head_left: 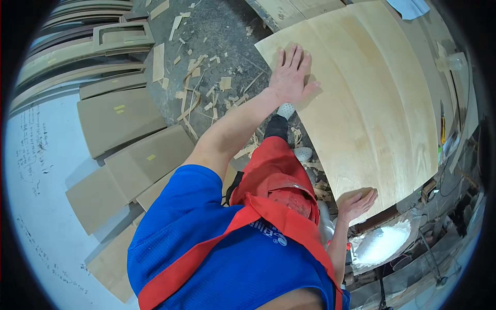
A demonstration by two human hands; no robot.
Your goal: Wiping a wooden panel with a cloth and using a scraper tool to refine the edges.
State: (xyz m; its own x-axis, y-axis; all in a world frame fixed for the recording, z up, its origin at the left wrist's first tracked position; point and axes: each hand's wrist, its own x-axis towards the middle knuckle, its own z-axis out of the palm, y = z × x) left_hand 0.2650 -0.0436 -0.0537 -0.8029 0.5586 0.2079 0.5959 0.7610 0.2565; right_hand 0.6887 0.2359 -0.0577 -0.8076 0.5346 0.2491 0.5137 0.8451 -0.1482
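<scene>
A large pale wood-veneer panel (372,103) with faint lengthwise bands of grain lies in front of me, its near edge toward my body. Flat on its left corner rests my left hand (293,75), fingers stretched forward and thumb spread out to the side. My right hand (356,205) lies on the panel's near right corner with its fingers extended, the wrist at the edge. Neither hand holds anything. What supports the panel is mostly hidden beneath it.
Wood offcuts (226,83) and strips litter the floor. Several brown panels (119,119) lean against a white wall (39,170) on the left. At the right are a yellow-handled tool (443,129), a clear cup (450,63) and a tray of white powder (385,243). White paper (409,8) lies at the far right.
</scene>
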